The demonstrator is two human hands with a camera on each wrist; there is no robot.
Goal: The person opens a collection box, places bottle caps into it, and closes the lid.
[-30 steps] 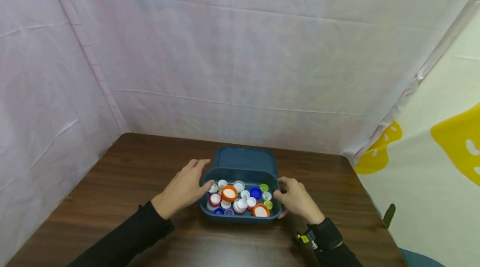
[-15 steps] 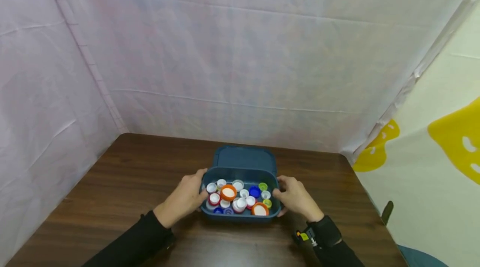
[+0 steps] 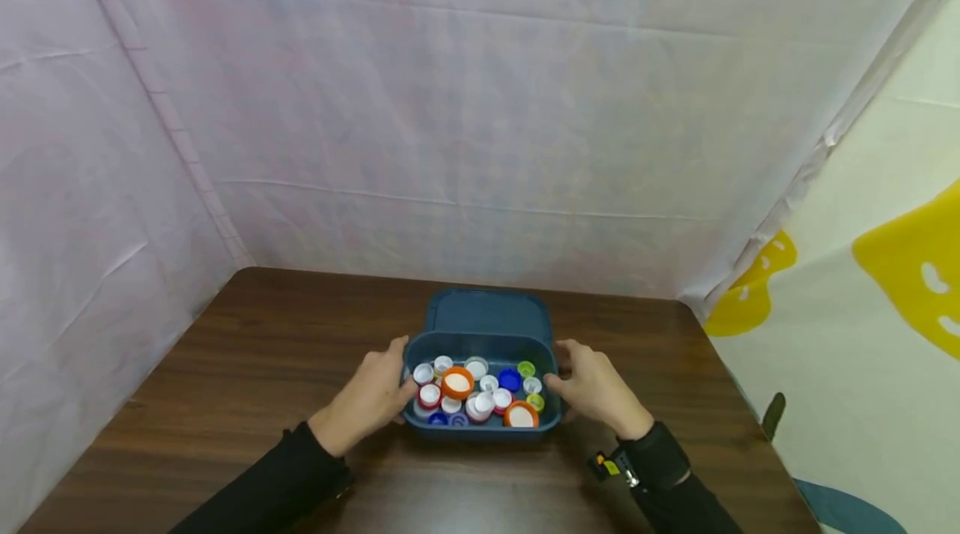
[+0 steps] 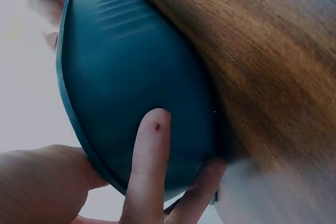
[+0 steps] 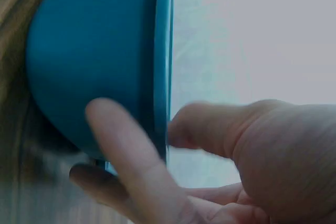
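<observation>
A dark blue plastic box point(image 3: 480, 434) stands on the brown wood-grain table with bottle caps point(image 3: 480, 406) of several colours inside. My left hand point(image 3: 369, 394) holds its left end, the thumb at the rim and the fingers along the outer wall. In the left wrist view two fingers point(image 4: 152, 156) lie on the ribbed side of the box. At the opposite end my right hand point(image 3: 597, 388) holds the box with its thumb at the rim. The right wrist view has its fingers point(image 5: 123, 135) spread over the outer wall.
A flat lid point(image 3: 487, 311) of the same blue lies at the box's far side. Brown table point(image 3: 285, 342) surrounds the box. White sheeting point(image 3: 465, 101) hangs behind and at the left; a cloth with yellow shapes point(image 3: 918, 259) hangs at the right.
My left hand has come down from over the box's left corner and taken hold of that end. The right hand has shifted a little along its end. The caps stay in the box.
</observation>
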